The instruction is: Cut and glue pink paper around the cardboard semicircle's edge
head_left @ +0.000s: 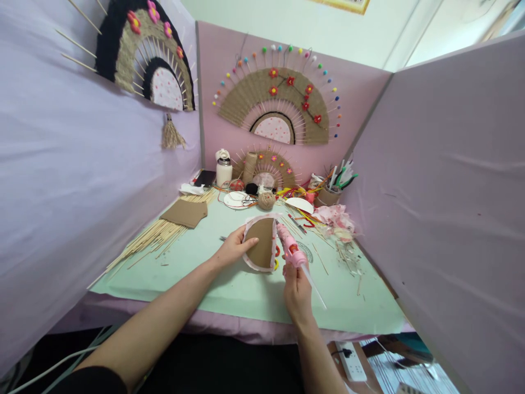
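My left hand (238, 248) grips a half-round piece of brown cardboard (260, 245) by its curved left side, thumb on top. White fabric with pinkish marks is folded over the cardboard's edge all round. My right hand (297, 287) is closed around the handle of a pink glue gun (291, 247), a clear glue stick poking out of its back. The gun's nozzle is at the top right corner of the cardboard; whether it touches cannot be made out. Partly hidden beneath lie red and yellow scissor-like loops and a clear protractor (305, 251).
Thin bamboo sticks (151, 241) and a cardboard offcut (185, 213) lie at left. Behind are a twine ball (266, 201), a white bottle (223, 172), a tool pot (328, 195) and fabric scraps (336, 219). Decorated fans (233, 101) hang on the partitions.
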Action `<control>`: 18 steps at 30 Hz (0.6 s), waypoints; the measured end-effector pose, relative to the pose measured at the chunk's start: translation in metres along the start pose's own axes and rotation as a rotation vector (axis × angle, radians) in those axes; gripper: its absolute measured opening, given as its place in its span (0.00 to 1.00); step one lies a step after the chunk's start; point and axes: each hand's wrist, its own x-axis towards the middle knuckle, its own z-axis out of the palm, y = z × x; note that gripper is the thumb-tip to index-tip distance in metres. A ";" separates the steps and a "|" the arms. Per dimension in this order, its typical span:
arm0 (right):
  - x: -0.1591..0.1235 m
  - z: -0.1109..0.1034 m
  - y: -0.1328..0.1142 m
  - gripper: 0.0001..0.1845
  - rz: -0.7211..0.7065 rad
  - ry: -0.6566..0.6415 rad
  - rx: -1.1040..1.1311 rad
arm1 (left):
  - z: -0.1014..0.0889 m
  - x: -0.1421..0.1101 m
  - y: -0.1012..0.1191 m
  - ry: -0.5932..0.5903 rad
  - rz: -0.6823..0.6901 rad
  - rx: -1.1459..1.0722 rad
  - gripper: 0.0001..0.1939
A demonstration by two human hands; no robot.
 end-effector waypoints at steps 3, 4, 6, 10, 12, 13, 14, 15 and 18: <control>0.001 0.000 -0.005 0.20 0.005 0.007 0.005 | 0.000 0.000 0.000 0.001 0.011 0.013 0.29; 0.001 0.000 -0.007 0.20 0.004 0.011 0.006 | 0.000 0.000 0.000 0.001 0.011 0.014 0.29; 0.002 0.000 -0.010 0.20 -0.003 0.016 0.006 | 0.000 0.000 0.000 0.000 0.006 0.013 0.29; 0.002 0.000 -0.013 0.19 -0.014 0.010 0.012 | 0.000 0.000 0.000 0.001 0.005 0.014 0.29; 0.002 0.000 -0.014 0.19 -0.022 0.004 0.019 | 0.000 0.000 0.000 0.000 0.008 0.020 0.28; 0.002 0.000 -0.014 0.19 -0.027 0.001 0.022 | 0.000 0.000 0.000 0.001 0.008 0.027 0.28; 0.002 0.000 -0.015 0.18 -0.032 -0.001 0.025 | 0.000 0.000 0.000 0.003 0.006 0.036 0.28; 0.002 0.000 -0.016 0.18 -0.035 -0.002 0.026 | 0.000 0.000 0.000 0.006 0.003 0.043 0.28; 0.002 -0.001 -0.018 0.17 -0.042 0.002 0.025 | 0.000 0.000 0.000 0.011 0.003 0.038 0.27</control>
